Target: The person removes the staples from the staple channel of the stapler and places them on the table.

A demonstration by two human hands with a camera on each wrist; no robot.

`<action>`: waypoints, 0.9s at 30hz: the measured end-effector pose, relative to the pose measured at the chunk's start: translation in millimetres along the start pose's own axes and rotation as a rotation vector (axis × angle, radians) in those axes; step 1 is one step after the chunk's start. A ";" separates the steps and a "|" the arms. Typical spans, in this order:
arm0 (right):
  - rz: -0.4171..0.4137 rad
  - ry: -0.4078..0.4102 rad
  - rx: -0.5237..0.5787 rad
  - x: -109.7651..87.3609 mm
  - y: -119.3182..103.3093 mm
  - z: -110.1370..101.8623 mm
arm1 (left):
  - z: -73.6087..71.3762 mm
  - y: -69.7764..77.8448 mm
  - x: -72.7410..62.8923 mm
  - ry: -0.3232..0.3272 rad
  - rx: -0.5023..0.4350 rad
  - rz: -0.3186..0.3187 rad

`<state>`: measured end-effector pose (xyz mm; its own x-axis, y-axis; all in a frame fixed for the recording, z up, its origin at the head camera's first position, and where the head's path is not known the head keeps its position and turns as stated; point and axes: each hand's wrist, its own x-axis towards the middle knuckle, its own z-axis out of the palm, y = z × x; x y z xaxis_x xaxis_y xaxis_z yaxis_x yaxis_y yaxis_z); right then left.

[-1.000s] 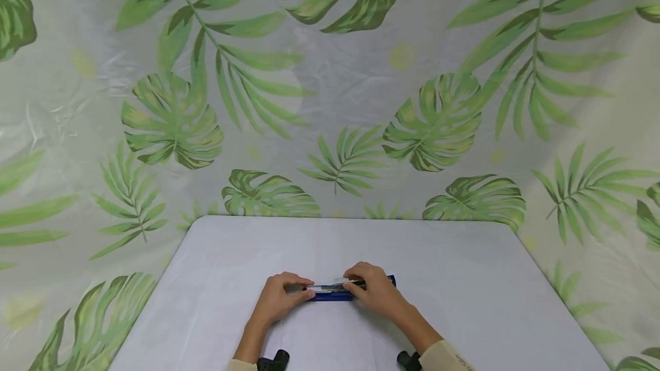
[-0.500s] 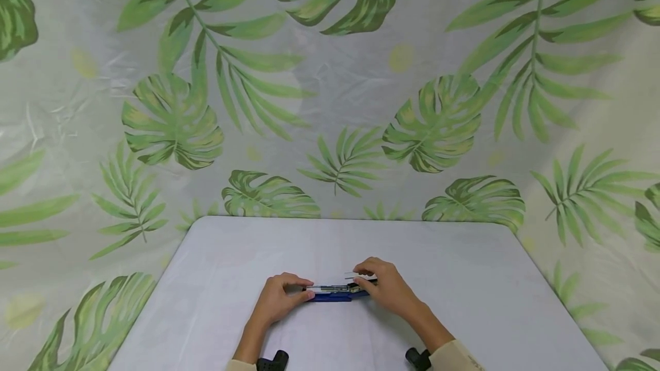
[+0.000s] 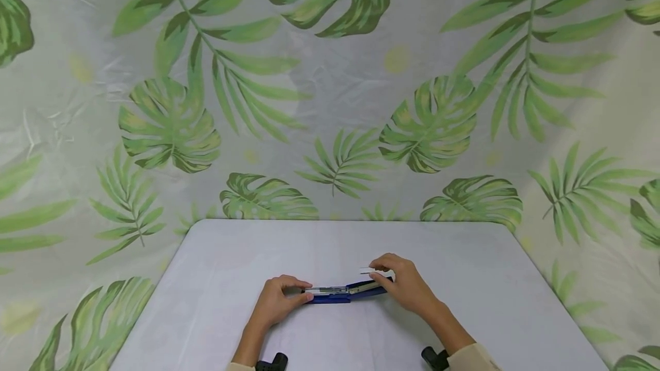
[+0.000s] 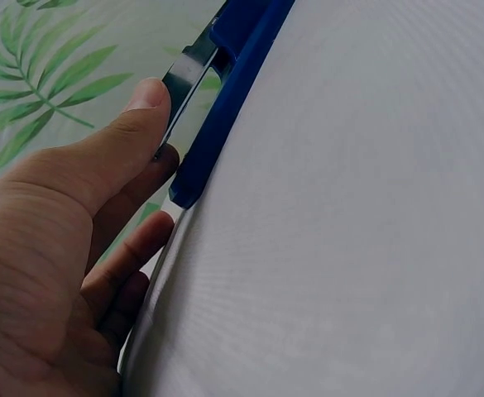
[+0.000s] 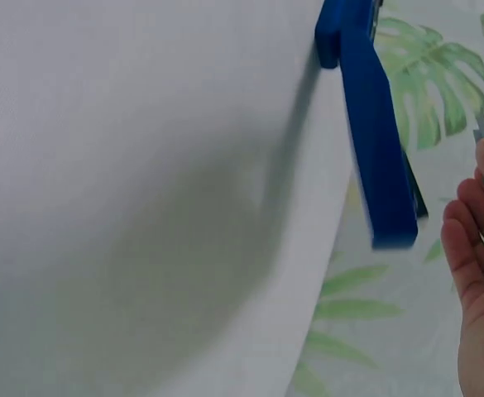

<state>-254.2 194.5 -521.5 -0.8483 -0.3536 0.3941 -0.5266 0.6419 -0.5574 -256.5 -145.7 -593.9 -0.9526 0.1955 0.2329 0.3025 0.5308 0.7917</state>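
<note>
A blue stapler [image 3: 330,299] lies on the table, swung wide, its top cover [image 3: 372,291] tilted up to the right. My left hand [image 3: 275,305] pinches the left end of its metal magazine [image 4: 194,68] between thumb and index finger; the blue base [image 4: 217,124] runs beside it. Above the raised cover, my right hand [image 3: 407,283] pinches a short silver staple strip [image 5: 482,126] at the fingertips, apart from the stapler. In the right wrist view the cover's blue outer side [image 5: 374,141] stands left of the hand, whose other fingers are loosely bent.
A white cloth covers the table [image 3: 258,245], which has rounded far corners. Behind it hangs a pale curtain [image 3: 330,96] printed with green leaves. Black wrist cameras [image 3: 435,358] sit near the light sleeves.
My right hand has moved right and slightly up from the magazine with the staple strip, uncovering the stapler's middle and raised cover. My left hand keeps its grip at the left end.
</note>
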 end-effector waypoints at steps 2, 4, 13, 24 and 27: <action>-0.001 0.013 -0.004 -1.4 2.7 -4.1 | -0.4 0.1 0.0 0.002 -0.002 0.002; 0.000 0.023 -0.015 -3.2 5.5 -8.1 | -0.6 0.1 0.2 0.002 -0.003 0.002; -0.014 0.067 -0.063 -13.7 18.9 -26.5 | 0.6 0.5 -0.4 -0.004 0.002 -0.011; -0.026 0.122 -0.104 -25.4 33.2 -37.6 | 1.0 -1.2 -0.3 -0.008 0.005 -0.016; -0.015 0.131 -0.115 -27.7 36.9 -39.7 | 1.0 -1.6 0.3 -0.002 0.005 -0.008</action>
<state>-247.9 255.0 -524.0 -0.8220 -0.2765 0.4979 -0.5226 0.7137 -0.4663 -257.2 -145.7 -595.6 -0.9549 0.1933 0.2253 0.2951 0.5362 0.7908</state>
